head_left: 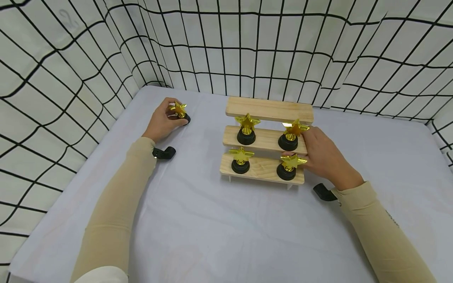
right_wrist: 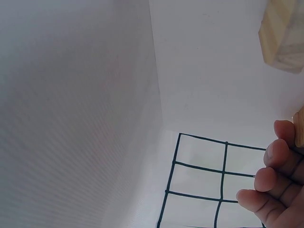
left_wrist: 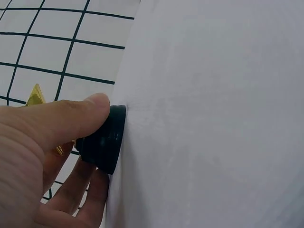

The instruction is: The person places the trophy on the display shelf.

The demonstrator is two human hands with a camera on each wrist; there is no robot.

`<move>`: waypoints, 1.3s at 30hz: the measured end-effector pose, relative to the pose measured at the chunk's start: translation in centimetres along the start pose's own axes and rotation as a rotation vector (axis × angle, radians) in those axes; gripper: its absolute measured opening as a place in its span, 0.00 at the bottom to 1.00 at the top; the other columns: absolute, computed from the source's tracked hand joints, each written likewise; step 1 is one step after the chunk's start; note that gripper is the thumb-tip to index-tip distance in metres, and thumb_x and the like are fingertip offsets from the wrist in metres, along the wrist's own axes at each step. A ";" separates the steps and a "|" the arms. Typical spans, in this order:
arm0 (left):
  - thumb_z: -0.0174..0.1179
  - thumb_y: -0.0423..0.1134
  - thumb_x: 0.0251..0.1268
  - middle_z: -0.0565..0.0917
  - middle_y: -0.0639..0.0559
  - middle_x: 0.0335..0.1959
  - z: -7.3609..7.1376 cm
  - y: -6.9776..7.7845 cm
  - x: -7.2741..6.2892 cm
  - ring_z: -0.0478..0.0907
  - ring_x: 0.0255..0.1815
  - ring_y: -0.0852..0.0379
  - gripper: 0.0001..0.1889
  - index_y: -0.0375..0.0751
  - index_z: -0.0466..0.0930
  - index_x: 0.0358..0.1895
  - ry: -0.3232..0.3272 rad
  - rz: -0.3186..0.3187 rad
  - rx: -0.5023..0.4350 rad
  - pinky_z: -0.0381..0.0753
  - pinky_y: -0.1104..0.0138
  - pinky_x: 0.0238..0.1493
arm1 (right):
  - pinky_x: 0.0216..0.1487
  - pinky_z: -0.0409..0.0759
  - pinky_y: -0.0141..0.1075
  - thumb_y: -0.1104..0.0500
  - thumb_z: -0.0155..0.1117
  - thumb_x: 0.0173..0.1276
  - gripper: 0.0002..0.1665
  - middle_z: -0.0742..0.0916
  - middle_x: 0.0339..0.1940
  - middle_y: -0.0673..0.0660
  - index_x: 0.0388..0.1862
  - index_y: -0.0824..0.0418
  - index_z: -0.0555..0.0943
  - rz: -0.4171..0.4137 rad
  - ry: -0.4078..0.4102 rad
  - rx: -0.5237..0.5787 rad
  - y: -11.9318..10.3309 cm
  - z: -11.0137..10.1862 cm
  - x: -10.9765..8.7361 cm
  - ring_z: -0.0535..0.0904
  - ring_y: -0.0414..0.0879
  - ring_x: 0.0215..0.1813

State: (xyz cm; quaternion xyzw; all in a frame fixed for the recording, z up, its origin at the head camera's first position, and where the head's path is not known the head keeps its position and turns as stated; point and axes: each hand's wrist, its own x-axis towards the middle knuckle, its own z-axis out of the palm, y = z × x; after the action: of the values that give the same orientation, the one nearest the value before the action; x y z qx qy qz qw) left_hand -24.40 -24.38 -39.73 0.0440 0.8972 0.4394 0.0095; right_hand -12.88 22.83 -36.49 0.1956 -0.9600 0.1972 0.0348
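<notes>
Over at the left of the table, my left hand (head_left: 164,121) pinches a small gold star trophy (head_left: 179,109). Its black base (left_wrist: 107,140) is under the thumb and at the white table surface in the left wrist view. A three-tier wooden display stand (head_left: 269,109) stands right of centre, and my right hand (head_left: 323,157) grips its right end around the middle tier. Star trophies stand on the middle tier, left (head_left: 246,135) and right (head_left: 288,141), and on the bottom tier, left (head_left: 240,166) and right (head_left: 286,171). The top tier bears none.
A black wire grid (head_left: 226,47) borders the table at the back and left, with white panels behind it. White cloth (head_left: 212,220) covers the table. Dark wrist devices (head_left: 164,153) stick out from both sleeves.
</notes>
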 end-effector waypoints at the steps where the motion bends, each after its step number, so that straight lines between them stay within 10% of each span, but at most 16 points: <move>1: 0.72 0.36 0.65 0.76 0.40 0.68 -0.1 0.1 -0.1 0.75 0.72 0.42 0.32 0.51 0.65 0.68 0.001 0.004 0.002 0.75 0.50 0.76 | 0.65 0.77 0.58 0.32 0.70 0.65 0.46 0.80 0.55 0.66 0.69 0.59 0.68 0.001 -0.001 -0.002 0.0 -0.1 0.0 0.75 0.62 0.62; 39: 0.71 0.37 0.66 0.77 0.41 0.67 -1.9 6.0 -2.2 0.78 0.66 0.42 0.34 0.49 0.64 0.71 0.028 0.142 0.095 0.77 0.48 0.74 | 0.63 0.77 0.56 0.35 0.70 0.67 0.45 0.81 0.56 0.67 0.67 0.66 0.69 -0.048 0.007 -0.043 -0.3 -0.3 -0.1 0.75 0.62 0.61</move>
State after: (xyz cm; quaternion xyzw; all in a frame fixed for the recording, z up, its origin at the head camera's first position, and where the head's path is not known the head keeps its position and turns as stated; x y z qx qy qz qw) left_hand -21.86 -22.38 -33.84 0.1017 0.9117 0.3965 -0.0361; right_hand -12.63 22.74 -36.13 0.2171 -0.9589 0.1764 0.0472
